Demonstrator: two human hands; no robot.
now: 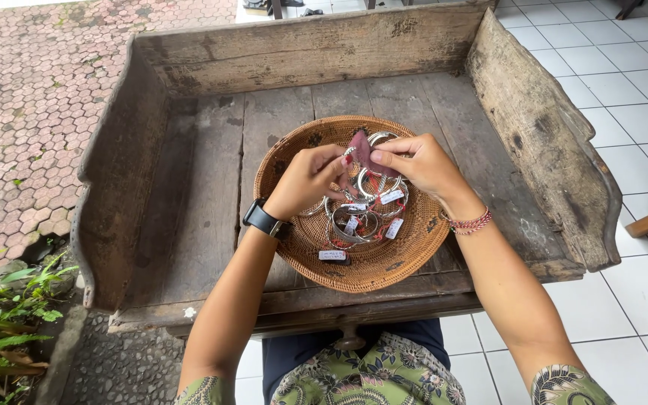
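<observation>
A weathered wooden tray-table (189, 187) stands between brick paving (24, 90) and white tiles (624, 67).

- Woven basket (384, 262), centre of frame: golden brown with small dark motifs.
- Bangles (354, 223) inside it: silver, with white tags.
- Cloth (361, 150) between the fingers: dull pinkish red, perhaps suede.
- Wooden tray (189, 187): weathered grey-brown.
- Floor tiles (639, 90), right: white.
- Paving (24, 97), left: reddish hexagons.
- Wrist cord (472, 222): red.
- Watch (262, 219): black.
- Garment (369, 379), bottom: green floral batik.

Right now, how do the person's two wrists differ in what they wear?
The left wrist carries a black watch with a wide strap; the right wrist carries a thin red braided thread bracelet. The watch looks bulky and plain, the bracelet slim and patterned. Both sit close above the round woven rattan basket.
</observation>
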